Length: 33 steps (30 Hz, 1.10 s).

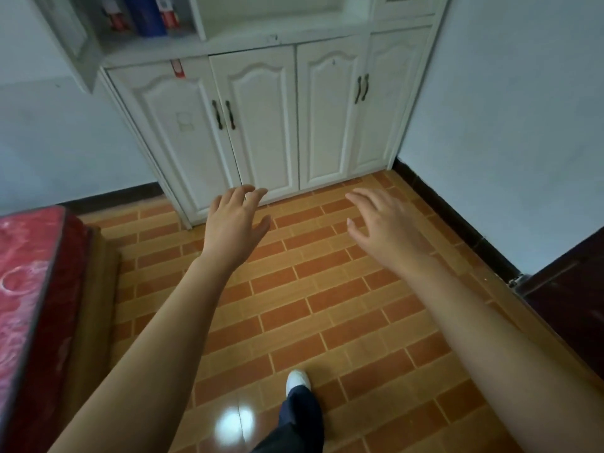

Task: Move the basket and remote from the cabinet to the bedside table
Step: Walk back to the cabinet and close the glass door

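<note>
A white cabinet (261,119) with several shut lower doors stands against the far wall. Neither a basket nor a remote shows anywhere in view. My left hand (233,223) is stretched forward, palm down, fingers spread, holding nothing, just short of the cabinet's lower left doors. My right hand (385,225) reaches out beside it over the floor, fingers apart and empty. Both hands hover above the tiled floor (310,289), apart from the cabinet.
An open shelf at the cabinet's top left holds a blue box (147,14) and red-and-white items. A red mattress (29,289) lies at the left. A dark wooden door (568,289) stands at the right. My foot in a white shoe (297,380) steps forward.
</note>
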Motion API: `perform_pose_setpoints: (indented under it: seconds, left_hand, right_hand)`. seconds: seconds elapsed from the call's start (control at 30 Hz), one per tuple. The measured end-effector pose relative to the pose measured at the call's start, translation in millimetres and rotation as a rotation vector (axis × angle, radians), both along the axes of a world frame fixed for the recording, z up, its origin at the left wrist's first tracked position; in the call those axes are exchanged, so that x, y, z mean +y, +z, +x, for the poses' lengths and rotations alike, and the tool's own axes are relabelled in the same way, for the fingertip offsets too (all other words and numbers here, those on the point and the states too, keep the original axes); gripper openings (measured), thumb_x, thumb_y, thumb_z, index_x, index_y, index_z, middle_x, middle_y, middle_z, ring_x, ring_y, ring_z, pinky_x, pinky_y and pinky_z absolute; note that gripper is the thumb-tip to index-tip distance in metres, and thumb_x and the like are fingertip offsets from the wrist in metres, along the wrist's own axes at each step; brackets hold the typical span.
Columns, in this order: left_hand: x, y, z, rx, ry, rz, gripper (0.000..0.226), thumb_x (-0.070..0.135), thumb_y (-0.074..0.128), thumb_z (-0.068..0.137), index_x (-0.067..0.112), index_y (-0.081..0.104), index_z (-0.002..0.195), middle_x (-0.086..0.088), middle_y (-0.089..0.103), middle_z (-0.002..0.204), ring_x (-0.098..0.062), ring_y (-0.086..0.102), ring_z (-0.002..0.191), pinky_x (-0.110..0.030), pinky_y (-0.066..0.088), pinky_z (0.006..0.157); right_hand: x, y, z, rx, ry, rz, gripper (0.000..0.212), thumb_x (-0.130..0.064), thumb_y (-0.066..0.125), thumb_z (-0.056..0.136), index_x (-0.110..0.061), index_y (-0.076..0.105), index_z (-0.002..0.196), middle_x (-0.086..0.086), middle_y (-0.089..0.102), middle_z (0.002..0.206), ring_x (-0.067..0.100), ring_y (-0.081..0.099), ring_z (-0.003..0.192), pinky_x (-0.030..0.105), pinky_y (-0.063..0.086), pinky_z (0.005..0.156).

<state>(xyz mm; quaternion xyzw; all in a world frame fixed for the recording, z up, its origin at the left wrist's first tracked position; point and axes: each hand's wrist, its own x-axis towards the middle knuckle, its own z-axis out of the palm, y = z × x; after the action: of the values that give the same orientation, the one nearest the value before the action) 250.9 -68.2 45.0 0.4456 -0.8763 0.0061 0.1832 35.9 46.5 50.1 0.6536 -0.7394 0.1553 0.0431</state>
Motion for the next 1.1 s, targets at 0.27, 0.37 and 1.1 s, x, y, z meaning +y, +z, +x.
perform_pose_setpoints:
  seconds: [0.27, 0.37, 1.1]
  left_hand:
    - [-81.8, 6.0, -31.5, 0.051, 0.064, -0.019, 0.046, 0.033, 0.051, 0.089, 0.018, 0.042, 0.132, -0.008, 0.049, 0.133, -0.027, 0.041, 0.125, -0.043, 0.029, 0.105]
    - [-105.6, 12.6, -40.4, 0.056, 0.085, -0.035, 0.046, 0.031, 0.053, 0.089, 0.016, 0.043, 0.131, -0.01, 0.05, 0.132, -0.028, 0.042, 0.124, -0.045, 0.03, 0.104]
    - [-190.3, 117.6, -63.4, 0.108, 0.495, -0.278, 0.044, 0.03, 0.053, 0.088, 0.015, 0.045, 0.129, -0.01, 0.051, 0.13, -0.029, 0.044, 0.121, -0.045, 0.033, 0.102]
  right_hand:
    - [-95.7, 9.5, -34.5, -0.001, 0.045, -0.016, 0.044, -0.029, 0.044, 0.092, -0.014, 0.042, 0.133, 0.006, 0.046, 0.138, 0.022, 0.037, 0.13, 0.038, 0.029, 0.108]
    - [-126.2, 15.5, -44.0, -0.019, 0.068, -0.037, 0.043, -0.028, 0.046, 0.091, -0.013, 0.044, 0.131, 0.007, 0.047, 0.137, 0.023, 0.039, 0.129, 0.039, 0.03, 0.107]
    - [-304.6, 114.5, -81.4, -0.064, 0.524, -0.281, 0.046, -0.028, 0.042, 0.085, -0.009, 0.05, 0.126, 0.011, 0.053, 0.131, 0.027, 0.045, 0.125, 0.041, 0.034, 0.104]
